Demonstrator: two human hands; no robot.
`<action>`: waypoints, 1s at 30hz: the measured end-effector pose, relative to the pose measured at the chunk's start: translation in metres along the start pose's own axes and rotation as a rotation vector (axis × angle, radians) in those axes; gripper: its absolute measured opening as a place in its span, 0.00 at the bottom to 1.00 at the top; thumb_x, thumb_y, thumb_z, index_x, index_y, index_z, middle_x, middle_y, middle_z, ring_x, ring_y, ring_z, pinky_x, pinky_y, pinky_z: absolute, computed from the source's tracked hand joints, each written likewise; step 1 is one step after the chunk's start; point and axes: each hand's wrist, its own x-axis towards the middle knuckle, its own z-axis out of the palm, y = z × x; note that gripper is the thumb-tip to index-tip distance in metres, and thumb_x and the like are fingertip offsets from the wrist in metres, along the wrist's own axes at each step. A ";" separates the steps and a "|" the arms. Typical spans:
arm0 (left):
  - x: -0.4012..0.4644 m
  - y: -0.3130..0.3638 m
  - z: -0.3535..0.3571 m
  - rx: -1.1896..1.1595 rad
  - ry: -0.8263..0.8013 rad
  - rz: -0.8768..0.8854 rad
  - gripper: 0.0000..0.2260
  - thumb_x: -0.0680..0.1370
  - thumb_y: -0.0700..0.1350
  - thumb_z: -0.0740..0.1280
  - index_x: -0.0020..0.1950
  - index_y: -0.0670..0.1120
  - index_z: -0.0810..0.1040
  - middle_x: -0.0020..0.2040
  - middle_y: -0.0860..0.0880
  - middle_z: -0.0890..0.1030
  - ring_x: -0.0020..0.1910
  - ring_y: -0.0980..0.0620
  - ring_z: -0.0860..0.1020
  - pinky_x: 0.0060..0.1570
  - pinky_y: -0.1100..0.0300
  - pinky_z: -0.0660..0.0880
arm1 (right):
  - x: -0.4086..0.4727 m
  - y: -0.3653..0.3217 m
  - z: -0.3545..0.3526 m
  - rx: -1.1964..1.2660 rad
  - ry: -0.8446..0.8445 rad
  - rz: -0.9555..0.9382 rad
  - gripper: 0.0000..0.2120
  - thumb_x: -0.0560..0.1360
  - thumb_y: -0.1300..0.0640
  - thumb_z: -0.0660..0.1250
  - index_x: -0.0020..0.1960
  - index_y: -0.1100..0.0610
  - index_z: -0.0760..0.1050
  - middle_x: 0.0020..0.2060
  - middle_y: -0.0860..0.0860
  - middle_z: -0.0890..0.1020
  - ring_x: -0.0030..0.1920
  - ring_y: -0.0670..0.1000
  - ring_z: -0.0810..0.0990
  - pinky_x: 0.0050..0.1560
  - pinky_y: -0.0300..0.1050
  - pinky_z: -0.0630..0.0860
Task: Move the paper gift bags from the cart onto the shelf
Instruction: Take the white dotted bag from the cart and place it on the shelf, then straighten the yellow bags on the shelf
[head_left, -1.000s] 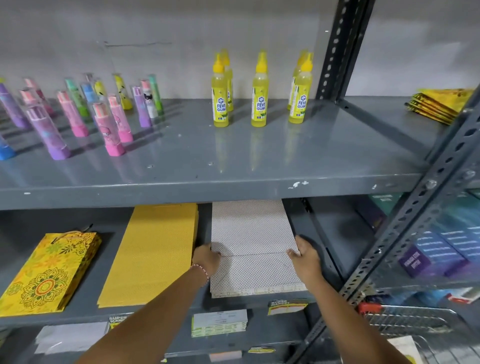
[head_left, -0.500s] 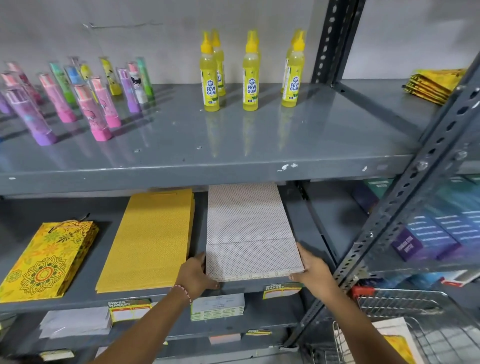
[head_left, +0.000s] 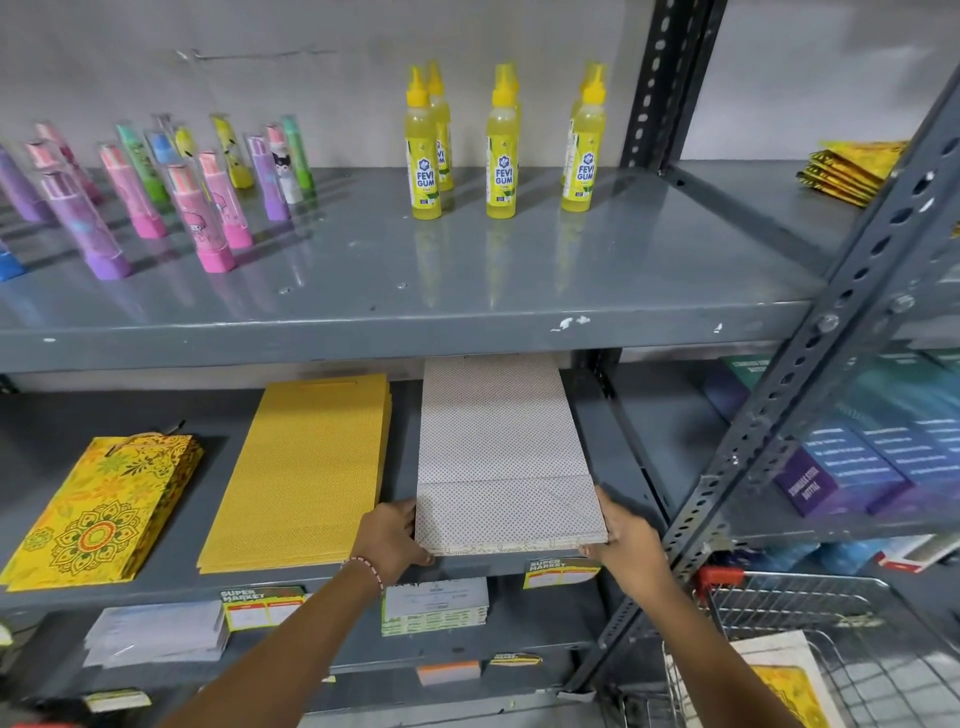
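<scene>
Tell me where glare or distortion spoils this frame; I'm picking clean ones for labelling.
Head view: the top shelf is glossy and mirrors the gum bottles; wide-angle bending tilts the upright at right and the tubes at left; the boxes behind the upright look smeared. The white bags and both hands are sharp.

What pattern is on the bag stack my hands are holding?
Small dark dots on white paper gift bags, clearest in the head view.

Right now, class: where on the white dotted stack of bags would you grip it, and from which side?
Grip the white dotted stack at its two near corners, coming from the open shelf front. It lies flat, its far end under the upper shelf, beside the yellow stack. The left hand and right hand sit there already.
</scene>
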 end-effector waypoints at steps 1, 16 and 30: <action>0.000 0.000 0.001 -0.009 -0.001 -0.013 0.38 0.58 0.29 0.78 0.68 0.37 0.72 0.64 0.46 0.79 0.57 0.56 0.75 0.59 0.60 0.74 | 0.000 0.001 0.001 -0.008 0.000 0.002 0.33 0.68 0.64 0.73 0.68 0.43 0.68 0.51 0.46 0.85 0.52 0.46 0.82 0.55 0.49 0.80; -0.048 -0.023 -0.070 -0.049 0.298 0.012 0.38 0.65 0.36 0.78 0.73 0.49 0.67 0.69 0.48 0.74 0.65 0.49 0.75 0.56 0.63 0.74 | -0.048 -0.093 0.046 0.114 0.147 -0.098 0.25 0.74 0.66 0.66 0.70 0.54 0.68 0.67 0.45 0.70 0.69 0.45 0.67 0.71 0.41 0.62; -0.038 -0.147 -0.195 0.295 0.152 -0.077 0.28 0.61 0.43 0.78 0.60 0.45 0.77 0.51 0.49 0.83 0.49 0.51 0.80 0.37 0.66 0.70 | -0.026 -0.157 0.234 0.068 -0.150 -0.013 0.33 0.71 0.60 0.72 0.73 0.55 0.63 0.56 0.59 0.82 0.55 0.56 0.81 0.58 0.50 0.76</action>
